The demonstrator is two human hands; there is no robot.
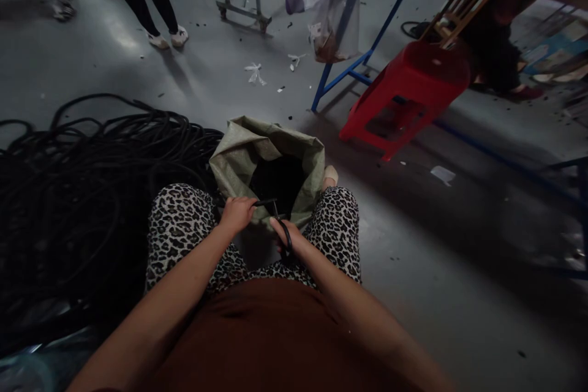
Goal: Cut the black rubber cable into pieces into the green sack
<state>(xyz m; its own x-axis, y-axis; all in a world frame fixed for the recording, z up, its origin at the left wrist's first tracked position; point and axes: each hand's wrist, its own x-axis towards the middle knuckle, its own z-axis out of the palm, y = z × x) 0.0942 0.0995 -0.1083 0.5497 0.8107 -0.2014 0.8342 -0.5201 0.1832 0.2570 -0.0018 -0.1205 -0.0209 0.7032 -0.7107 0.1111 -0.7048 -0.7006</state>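
Landmark: open-mouthed, dull green woven sack (pixel 232 162), standing between the person's knees.
Cord heap: large tangle of thin black cords (pixel 110 150), spread over the floor to the left of the sack.
Frame: blue metal table frame (pixel 348 74), beyond the sack and to its right.
Stool: red plastic stool with cut-out sides (pixel 413 82) – right of the sack, well apart from it.
Sack contents: a dark mass; separate pieces cannot be told.
Left hand: left hand (pixel 237 214), at the near rim of the sack – fingers closed on the strand.
Right hand: right hand (pixel 291 239), beside the left hand at the same rim, gripping the scissors.
Scissors: black-handled metal scissors (pixel 286 234), blades pointing toward the sack mouth, at the strand; whether they touch it cannot be told.
Strand: thin black strand (pixel 265 201), its end projecting from the left hand over the sack mouth.
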